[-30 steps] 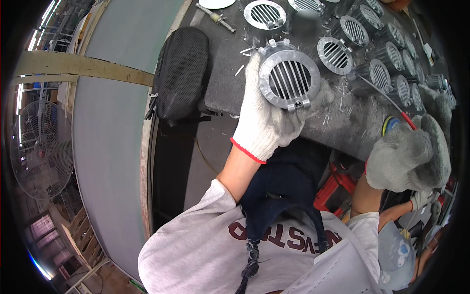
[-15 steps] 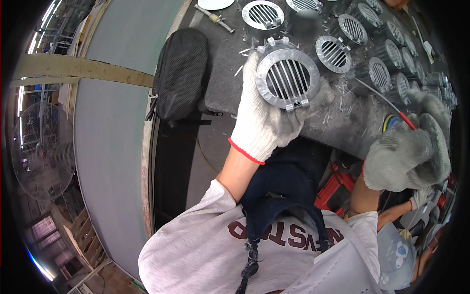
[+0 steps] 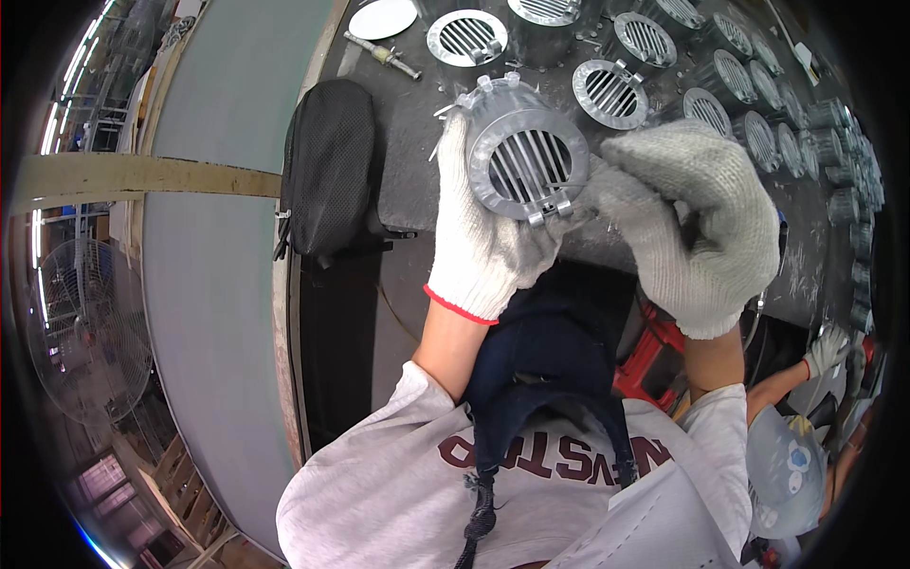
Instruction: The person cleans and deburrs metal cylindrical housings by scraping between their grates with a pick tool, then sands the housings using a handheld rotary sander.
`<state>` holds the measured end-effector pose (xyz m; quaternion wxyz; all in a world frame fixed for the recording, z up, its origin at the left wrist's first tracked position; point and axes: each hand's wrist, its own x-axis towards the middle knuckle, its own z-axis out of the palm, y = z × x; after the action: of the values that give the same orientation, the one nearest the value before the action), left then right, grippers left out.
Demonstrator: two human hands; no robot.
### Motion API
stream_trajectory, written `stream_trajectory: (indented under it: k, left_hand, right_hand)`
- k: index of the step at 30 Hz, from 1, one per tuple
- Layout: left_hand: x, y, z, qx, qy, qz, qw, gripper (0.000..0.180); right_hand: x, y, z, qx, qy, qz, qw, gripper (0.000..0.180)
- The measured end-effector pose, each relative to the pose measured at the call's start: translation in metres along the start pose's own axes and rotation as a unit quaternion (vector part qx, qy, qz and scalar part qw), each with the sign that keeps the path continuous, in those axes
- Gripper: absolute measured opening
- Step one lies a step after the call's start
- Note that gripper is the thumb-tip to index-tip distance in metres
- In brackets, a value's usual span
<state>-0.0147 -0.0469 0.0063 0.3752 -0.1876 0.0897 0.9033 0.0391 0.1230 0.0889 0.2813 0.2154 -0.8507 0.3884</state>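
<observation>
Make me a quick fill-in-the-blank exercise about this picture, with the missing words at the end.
1. The gloved hand cupping the slatted metal fitting is the person's ____ one.
2. That hand's glove has a cuff edge coloured ____.
3. The mesh-covered case left of that fitting is ____.
4. The flat disc near the picture's top is ____.

Missing words: left; red; black; white.

We see a round grille fitting (image 3: 523,156) of silvery, slightly glossy metal. The left grip (image 3: 495,237) and the right grip (image 3: 706,228) are covered by rough, matt knitted cloth. The dark tabletop (image 3: 403,185) looks matt and dusty. We notice also the zipped case (image 3: 329,161) in meshed fabric and the smooth, matt grey panel (image 3: 213,332).
</observation>
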Motion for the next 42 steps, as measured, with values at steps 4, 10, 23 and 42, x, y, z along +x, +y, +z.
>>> stream_trajectory:
  k: [4, 10, 23, 42]
  left_hand:
    - [0.003, 0.003, -0.010, 0.001, -0.042, 0.009, 0.999, 0.064]
    - [0.004, 0.004, -0.011, -0.027, -0.076, -0.026, 0.996, 0.067]
    - [0.004, -0.002, -0.008, 0.026, -0.089, -0.014, 0.996, 0.068]
    - [0.014, 0.022, -0.016, 0.653, -0.098, 0.415, 0.626, 0.101]
  right_hand:
    - [0.003, -0.001, -0.005, -0.006, -0.003, -0.009, 1.000, 0.024]
    - [-0.001, 0.003, -0.009, 0.047, 0.014, 0.009, 0.999, 0.024]
    - [-0.002, 0.015, 0.005, -0.022, -0.058, -0.012, 0.998, 0.027]
    - [-0.040, 0.028, -0.002, 0.155, 0.171, 0.323, 0.918, 0.021]
